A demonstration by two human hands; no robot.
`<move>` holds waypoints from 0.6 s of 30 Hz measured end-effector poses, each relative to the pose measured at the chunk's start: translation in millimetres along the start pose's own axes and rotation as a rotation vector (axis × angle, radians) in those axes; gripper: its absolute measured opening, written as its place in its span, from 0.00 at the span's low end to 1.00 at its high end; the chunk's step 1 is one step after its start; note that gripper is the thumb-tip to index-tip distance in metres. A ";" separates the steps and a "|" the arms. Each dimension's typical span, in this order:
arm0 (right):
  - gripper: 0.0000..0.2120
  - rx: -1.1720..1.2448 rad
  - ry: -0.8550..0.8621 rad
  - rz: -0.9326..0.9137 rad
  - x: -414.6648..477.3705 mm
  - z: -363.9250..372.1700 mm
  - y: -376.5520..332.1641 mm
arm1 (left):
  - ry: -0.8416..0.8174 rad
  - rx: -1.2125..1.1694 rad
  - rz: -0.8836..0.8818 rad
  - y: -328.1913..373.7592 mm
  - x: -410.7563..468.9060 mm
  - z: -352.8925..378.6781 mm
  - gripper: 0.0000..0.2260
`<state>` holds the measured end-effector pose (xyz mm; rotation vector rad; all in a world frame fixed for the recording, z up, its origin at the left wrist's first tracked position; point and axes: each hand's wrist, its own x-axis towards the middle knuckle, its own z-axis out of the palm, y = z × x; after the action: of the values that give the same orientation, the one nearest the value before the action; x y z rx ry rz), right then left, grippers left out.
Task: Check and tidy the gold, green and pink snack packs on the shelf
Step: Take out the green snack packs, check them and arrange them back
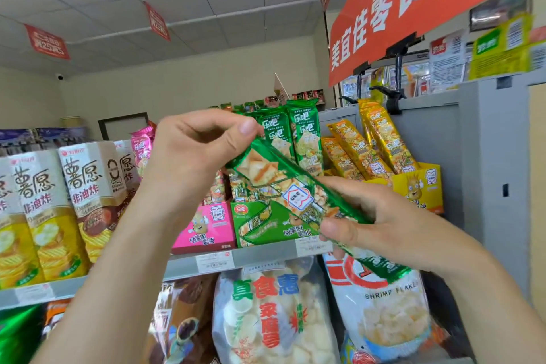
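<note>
long green foil pack (283, 186) held slantwise in open air in front of the shelf (260, 257) edge. left hand (189, 156) pinches its upper crimped end, fingers curled; right hand (384, 224) grips the lower part, thumb on top. behind, glossy green packs (295, 133) upright in green card box (260, 224), between pink box (206, 227) and gold box (419, 186).
</note>
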<state>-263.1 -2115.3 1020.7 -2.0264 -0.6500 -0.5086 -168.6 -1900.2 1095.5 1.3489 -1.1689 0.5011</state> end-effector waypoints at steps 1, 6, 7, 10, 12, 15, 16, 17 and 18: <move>0.23 0.013 -0.042 0.003 -0.7 -8.3 -1.9 | 0.053 -0.009 0.013 -0.5 2.6 -1.0 0.07; 0.25 0.005 -0.022 0.019 -2.4 -46.5 -16.8 | 0.300 0.008 0.007 -1.1 12.4 -8.1 0.08; 0.23 0.007 0.070 -0.005 -1.0 -51.9 -19.5 | 0.327 0.031 0.004 -1.0 13.1 -9.3 0.09; 0.20 0.153 0.333 -0.104 9.0 -64.4 -28.0 | 0.353 0.076 0.012 -1.2 13.6 -10.7 0.11; 0.18 0.261 0.504 -0.172 22.1 -69.4 -35.4 | 0.344 0.090 0.018 -1.0 14.9 -11.5 0.11; 0.11 0.327 0.727 -0.243 47.2 -75.5 -50.5 | 0.288 0.139 0.017 -1.3 20.6 -13.0 0.09; 0.09 0.323 0.768 -0.255 56.3 -77.4 -56.7 | 0.262 0.150 0.015 -1.1 23.1 -12.7 0.08; 0.08 0.322 0.791 -0.272 65.4 -79.0 -63.7 | 0.236 0.158 0.016 -0.5 25.6 -11.6 0.08; 0.08 0.322 0.802 -0.293 74.4 -81.0 -70.7 | 0.214 0.164 0.022 -0.1 28.7 -10.9 0.07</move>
<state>-257.3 -2136.0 1149.7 -1.2684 -0.4794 -1.2169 -153.2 -1899.6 1122.1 1.3853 -0.9845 0.7513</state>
